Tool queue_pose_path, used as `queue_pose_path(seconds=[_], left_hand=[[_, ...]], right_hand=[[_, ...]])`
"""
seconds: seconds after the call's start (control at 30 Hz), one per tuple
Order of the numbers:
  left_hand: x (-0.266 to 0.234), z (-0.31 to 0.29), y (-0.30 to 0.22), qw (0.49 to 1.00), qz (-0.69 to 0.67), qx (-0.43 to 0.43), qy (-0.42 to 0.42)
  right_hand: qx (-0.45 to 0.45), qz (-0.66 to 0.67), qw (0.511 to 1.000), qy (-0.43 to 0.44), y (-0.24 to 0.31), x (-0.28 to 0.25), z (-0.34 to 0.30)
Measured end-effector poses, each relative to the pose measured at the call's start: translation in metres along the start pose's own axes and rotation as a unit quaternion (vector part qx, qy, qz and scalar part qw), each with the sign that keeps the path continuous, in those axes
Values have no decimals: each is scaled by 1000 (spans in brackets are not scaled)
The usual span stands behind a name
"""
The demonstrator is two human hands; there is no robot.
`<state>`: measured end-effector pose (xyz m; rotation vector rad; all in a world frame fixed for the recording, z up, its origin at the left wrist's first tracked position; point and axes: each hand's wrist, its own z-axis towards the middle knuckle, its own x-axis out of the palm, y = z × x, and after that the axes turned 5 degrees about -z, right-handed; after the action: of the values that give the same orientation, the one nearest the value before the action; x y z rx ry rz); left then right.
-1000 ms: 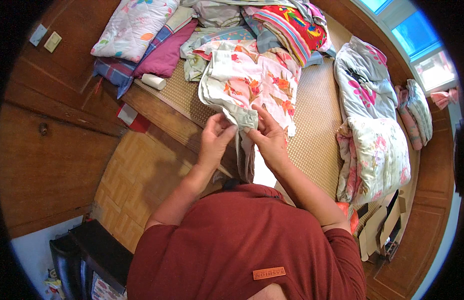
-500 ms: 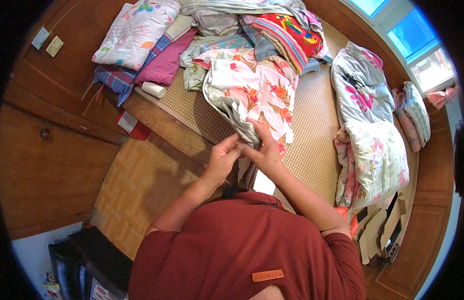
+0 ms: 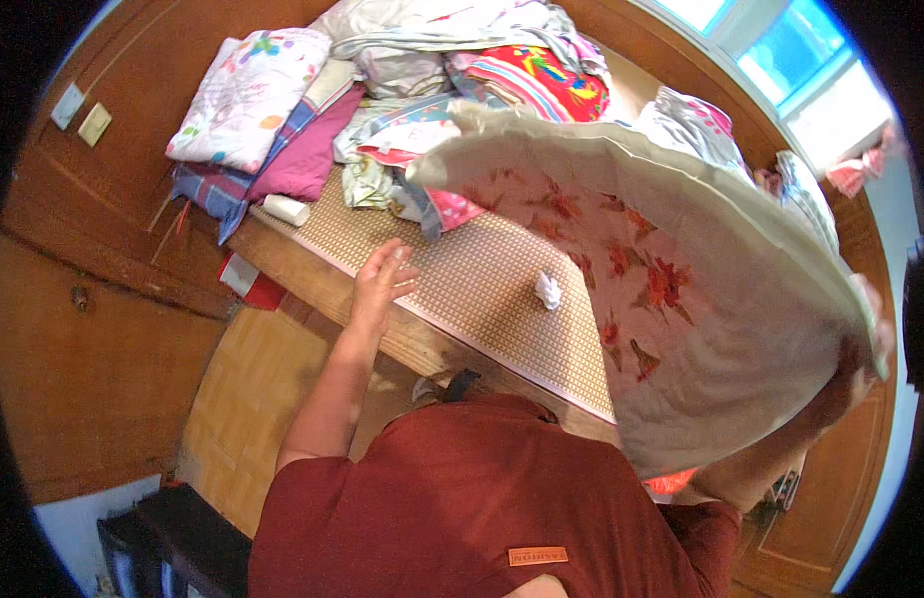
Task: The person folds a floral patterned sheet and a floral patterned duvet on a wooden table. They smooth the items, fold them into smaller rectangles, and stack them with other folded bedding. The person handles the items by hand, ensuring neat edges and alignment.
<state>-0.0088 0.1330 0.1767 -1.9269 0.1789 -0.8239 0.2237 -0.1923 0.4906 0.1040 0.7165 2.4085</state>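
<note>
Left hand (image 3: 382,284) free by bed edge (image 3: 422,344); right hand (image 3: 873,321) grips raised cloth (image 3: 731,309).

Left hand (image 3: 382,282): raised left of the torso, fingers parted and slightly bent, pointing far and to the right.
Left wrist (image 3: 362,327): nearly in line with the forearm.
Left forearm (image 3: 334,389): bare, slanting from the near left toward the far side, leaning a little right.
Right hand (image 3: 874,324): lifted out at the far right of the body, gripping; single fingers too blurred to tell.
Right forearm (image 3: 796,431): stretched right and far, partly covered.
Torso (image 3: 472,488): at the near edge, centre, between both arms.
</note>
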Motion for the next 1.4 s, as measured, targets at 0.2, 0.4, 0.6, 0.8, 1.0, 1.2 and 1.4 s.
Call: queue_pose_path(seconds=[0.2,0.4,0.6,0.8,1.0,1.2,1.4], left_hand=[[34,8,9,992,81,29,89],[104,-58,45,848,317,-18,423],[95,-64,56,757,110,-222,604],[113,-69,53,785,373,-121,480],[115,102,-71,760,550,347,13],[140,-4,-179,739,355,572,27],[56,-60,-57,801,461,367,106]], right_hand=[[-171,-617,736,-220,51,-52,-17],[-21,-645,746,-164,111,-89,-54],[99,-490,840,-209,133,-110,-61],[168,-431,853,-241,71,-163,-27],[167,-450,798,-365,28,-189,16],[142,-316,893,-288,48,-248,-44],[406,-251,793,-380,-21,-159,-211]])
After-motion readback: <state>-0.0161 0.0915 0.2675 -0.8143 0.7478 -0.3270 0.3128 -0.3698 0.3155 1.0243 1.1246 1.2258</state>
